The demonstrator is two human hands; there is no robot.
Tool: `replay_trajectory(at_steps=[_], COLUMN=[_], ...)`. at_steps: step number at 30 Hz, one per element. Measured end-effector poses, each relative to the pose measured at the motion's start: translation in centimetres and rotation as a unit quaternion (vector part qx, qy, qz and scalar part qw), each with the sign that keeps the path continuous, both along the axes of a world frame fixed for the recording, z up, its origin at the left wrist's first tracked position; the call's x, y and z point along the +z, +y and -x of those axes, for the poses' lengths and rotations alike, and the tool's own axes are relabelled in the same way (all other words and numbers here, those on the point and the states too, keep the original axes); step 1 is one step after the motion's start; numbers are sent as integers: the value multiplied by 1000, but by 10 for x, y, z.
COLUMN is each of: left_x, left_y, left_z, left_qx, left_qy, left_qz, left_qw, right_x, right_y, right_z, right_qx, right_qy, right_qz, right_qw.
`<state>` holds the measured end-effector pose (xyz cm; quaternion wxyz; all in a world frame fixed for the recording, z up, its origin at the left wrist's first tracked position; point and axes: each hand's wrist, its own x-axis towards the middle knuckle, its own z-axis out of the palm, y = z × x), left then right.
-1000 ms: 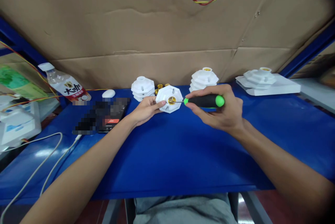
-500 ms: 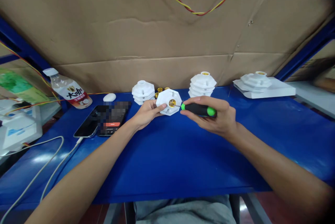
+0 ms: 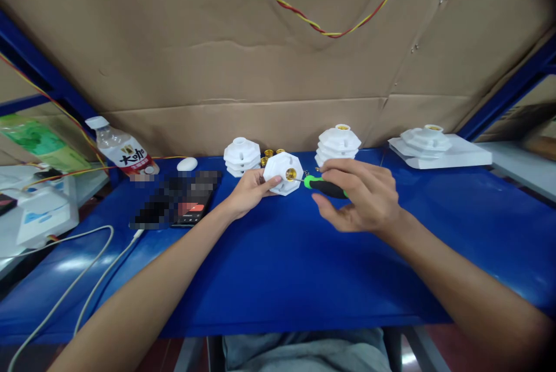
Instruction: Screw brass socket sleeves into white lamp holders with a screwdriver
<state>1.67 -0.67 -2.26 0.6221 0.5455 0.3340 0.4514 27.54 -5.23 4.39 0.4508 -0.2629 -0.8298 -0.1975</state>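
My left hand [image 3: 251, 192] grips a white octagonal lamp holder [image 3: 278, 168] by its left edge, its brass-coloured socket turned toward me. A green and black screwdriver [image 3: 326, 187] lies in my right hand [image 3: 362, 195], its shaft pointing left into the socket. My right fingers rest over the handle while the thumb stands away below it. Whether the tip touches a screw is too small to see. Behind the held piece are several loose brass socket shells [image 3: 269, 153]. A stack of white lamp holder bodies [image 3: 241, 155] stands to their left, and another stack with a brass socket [image 3: 339, 143] to the right.
On the blue tabletop [image 3: 278, 279] lie two phones [image 3: 195, 198], a white oval case [image 3: 187, 164] and a charging cable [image 3: 108, 267]. A drink bottle [image 3: 124, 149] and power strip [image 3: 47, 215] are at left. A lamp holder [image 3: 425, 139] sits on a white box [image 3: 469, 155]. Twisted wire [image 3: 304, 17] hangs above.
My right thumb has come off the screwdriver handle and its fingers have loosened and shifted along it. The lamp holder stays in my left hand. The whole view has shifted slightly.
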Motion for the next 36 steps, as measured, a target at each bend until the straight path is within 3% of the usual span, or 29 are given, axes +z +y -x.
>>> replay_trajectory(at_steps=[3, 6, 11, 16, 21, 25, 31, 36], left_x=[0, -1, -3, -6, -5, -2, -4, -7], left_y=[0, 1, 4, 6, 6, 4, 4, 6], left_z=[0, 1, 2, 2, 3, 2, 2, 4], left_qx=[-2, -1, -6, -16, -18, -15, 1, 2], left_qy=[1, 2, -1, -5, 6, 14, 14, 7], left_qz=[1, -2, 2, 5, 4, -3, 5, 13], left_qw=[1000, 1000, 1000, 1000, 1000, 1000, 1000, 1000], right_x=[-1, -2, 4, 10, 9, 10, 6, 9], right_y=[-2, -2, -3, -5, -5, -5, -5, -6], right_z=[1, 3, 7, 10, 12, 12, 14, 15], right_qx=[9, -5, 50, 1, 48, -6, 35, -31], right_qy=[-22, -36, -34, -48, -28, -39, -14, -30], right_qz=[0, -53, -54, -118, -86, -134, -62, -139], right_qw=[1000, 998, 997, 992, 995, 990, 997, 989])
